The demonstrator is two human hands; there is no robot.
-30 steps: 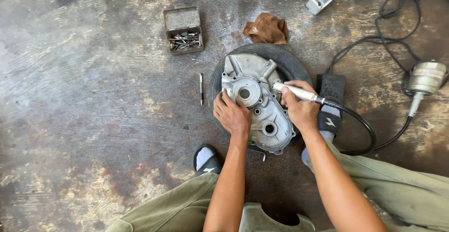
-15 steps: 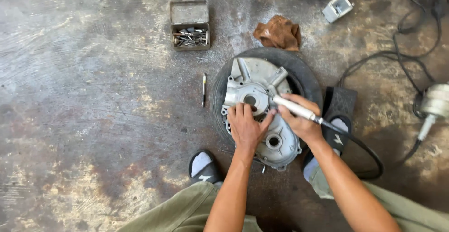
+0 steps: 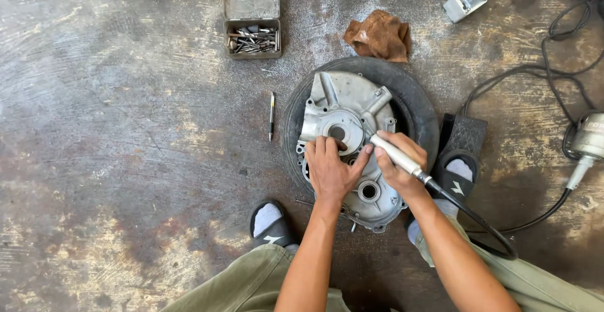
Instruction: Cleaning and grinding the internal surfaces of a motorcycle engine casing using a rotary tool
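Grey metal fills the middle of our head view: a big engine cover [image 3: 349, 145] lies flat inside an old black tyre [image 3: 418, 107] on the stained concrete floor [image 3: 126, 161].

Our left hand [image 3: 328, 170] rests on the cover with its fingers spread and pressed down, the fingertips right at the round hole in the middle. Our right hand [image 3: 399, 164] is wrapped around a slim silver grinding tool [image 3: 395, 153], held like a fat pen, with its tip pointing at that same hole. A black cable [image 3: 478, 221] runs from the tool past our foot to a grey motor [image 3: 588, 139] at the right edge.

A second ago our left hand lay lower on the cover and the tool pointed off to the side — now both have come up to the middle hole, and our head has leaned in closer. We think that means the grinding tip is being set on this one spot, with the left hand holding the cover steady.

Near the top we see a small metal box of bits [image 3: 251, 32], a brown rag [image 3: 379, 34] just beside the tyre, and a thin pen [image 3: 272, 116] lying well apart on the floor. Our sandals [image 3: 270, 224] show at the bottom — one on each side of the tyre.
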